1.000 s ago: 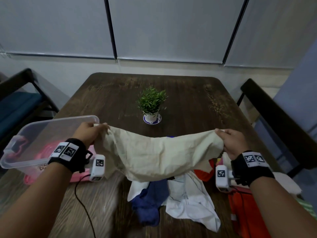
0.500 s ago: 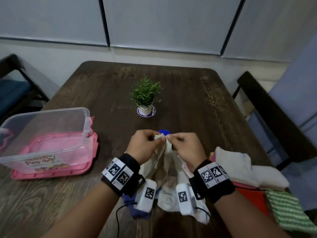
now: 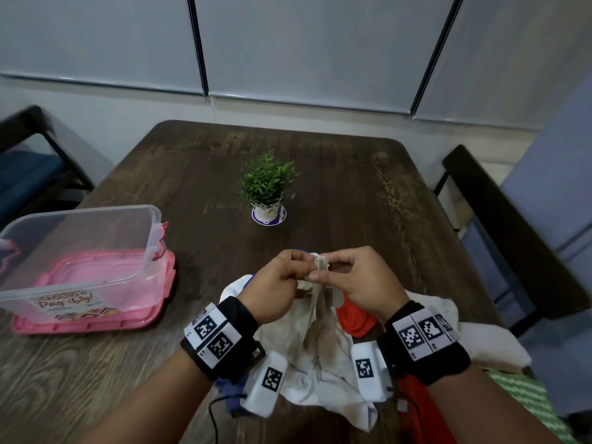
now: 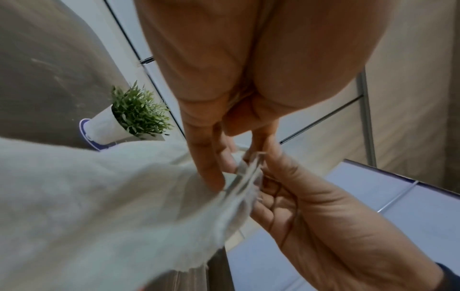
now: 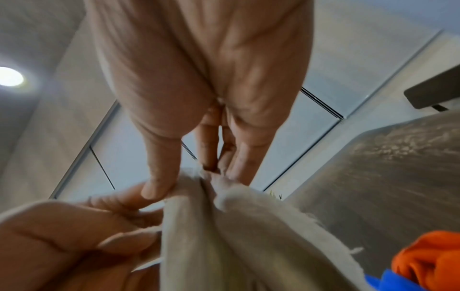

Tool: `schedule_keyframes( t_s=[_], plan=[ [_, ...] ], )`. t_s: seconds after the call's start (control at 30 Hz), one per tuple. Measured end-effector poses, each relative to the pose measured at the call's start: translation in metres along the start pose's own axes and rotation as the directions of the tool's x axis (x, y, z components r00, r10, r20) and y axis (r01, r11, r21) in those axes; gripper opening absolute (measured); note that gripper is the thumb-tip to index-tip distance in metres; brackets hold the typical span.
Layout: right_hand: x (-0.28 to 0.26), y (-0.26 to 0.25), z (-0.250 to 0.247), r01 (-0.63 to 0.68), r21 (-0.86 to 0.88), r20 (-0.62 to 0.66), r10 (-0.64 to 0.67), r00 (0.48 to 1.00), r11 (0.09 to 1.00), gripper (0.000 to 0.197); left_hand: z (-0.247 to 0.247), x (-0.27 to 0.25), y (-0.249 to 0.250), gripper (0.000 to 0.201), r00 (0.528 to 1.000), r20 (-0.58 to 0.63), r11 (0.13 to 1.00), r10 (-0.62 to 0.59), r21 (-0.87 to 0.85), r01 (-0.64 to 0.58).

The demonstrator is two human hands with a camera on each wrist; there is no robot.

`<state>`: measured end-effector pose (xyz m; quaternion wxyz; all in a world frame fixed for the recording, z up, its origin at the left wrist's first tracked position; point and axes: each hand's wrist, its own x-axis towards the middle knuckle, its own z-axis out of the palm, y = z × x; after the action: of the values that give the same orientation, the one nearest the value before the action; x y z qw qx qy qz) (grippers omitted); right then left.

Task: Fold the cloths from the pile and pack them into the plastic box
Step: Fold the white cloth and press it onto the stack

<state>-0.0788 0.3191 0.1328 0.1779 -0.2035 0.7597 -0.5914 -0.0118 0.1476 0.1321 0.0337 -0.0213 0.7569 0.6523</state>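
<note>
At the left edge of the wooden table point(image 3: 336, 193), the clear plastic box point(image 3: 80, 251) is sitting on a pink lid point(image 3: 96, 322), holding no cloth; only the head view shows it. Right of it, near the middle, a small potted plant point(image 3: 267, 190) is standing in a white pot. Nearer, the left hand point(image 3: 275, 290) and the right hand point(image 3: 355, 283) are meeting above the pile point(image 3: 323, 373), both pinching the top corners of the beige cloth point(image 3: 320, 318), which is hanging down folded in half. The left wrist view shows its soft, fuzzy weave point(image 4: 99, 206) and the fingertips point(image 4: 211, 181) clamping the doubled edge. The right wrist view shows the thumb point(image 5: 159, 177) pressing a frayed hem, beside an orange cloth point(image 5: 428, 259). A green checked cloth point(image 3: 525, 398) is lying far right.
</note>
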Motion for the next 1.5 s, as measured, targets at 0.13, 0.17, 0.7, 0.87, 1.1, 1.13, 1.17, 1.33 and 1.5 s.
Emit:
schedule_keyframes(
  t_s=[0.13, 0.17, 0.7, 0.87, 1.1, 1.13, 1.17, 1.33, 1.5],
  plan=[
    [-0.005, -0.008, -0.025, 0.083, -0.089, -0.051, -0.088, 0.995, 0.993, 0.009, -0.020, 0.010, -0.004, 0.068, 0.988, -0.037, 0.975, 0.147, 0.172, -0.139],
    [-0.009, -0.012, -0.031, 0.104, -0.062, -0.026, -0.106, 0.994, 0.993, 0.008, -0.029, 0.016, -0.010, 0.068, 0.983, -0.080, 0.964, 0.162, 0.227, -0.141],
    [-0.011, -0.003, -0.086, 0.130, -0.178, -0.081, -0.146, 0.986, 0.975, 0.014, -0.022, 0.046, -0.076, 0.030, 0.950, 0.302, 0.349, -0.077, 0.901, -0.258],
    [0.000, 0.019, -0.099, -0.017, -0.335, -0.232, -0.065, 0.971, 0.942, 0.020, -0.076, 0.053, -0.040, 0.015, 0.926, 0.219, 0.253, 0.307, 0.919, -0.302],
    [0.012, -0.014, -0.088, 0.383, -0.210, -0.398, -0.436, 0.807, 0.900, 0.015, -0.085, 0.041, 0.050, 0.010, 0.558, -0.051, 0.180, 0.828, 0.967, -0.180],
    [0.014, -0.004, -0.089, 0.335, -0.252, -0.333, -0.406, 0.851, 0.908, 0.018, -0.086, 0.040, 0.041, 0.012, 0.619, 0.044, 0.129, 0.784, 0.964, -0.231],
    [0.014, 0.010, -0.091, 0.245, -0.316, -0.230, -0.325, 0.917, 0.916, 0.023, -0.089, 0.039, 0.028, 0.016, 0.706, 0.183, 0.097, 0.684, 0.937, -0.337],
    [0.004, 0.050, -0.099, -0.082, -0.220, 0.007, 0.085, 0.996, 0.972, 0.014, -0.101, 0.011, -0.007, 0.010, 0.949, 0.276, 0.493, 0.154, 0.810, -0.316],
    [0.008, 0.041, -0.096, -0.050, 0.070, -0.135, 0.059, 0.989, 0.996, 0.011, -0.101, 0.008, -0.009, 0.037, 0.982, 0.039, 0.857, 0.184, 0.482, -0.180]
  ],
)
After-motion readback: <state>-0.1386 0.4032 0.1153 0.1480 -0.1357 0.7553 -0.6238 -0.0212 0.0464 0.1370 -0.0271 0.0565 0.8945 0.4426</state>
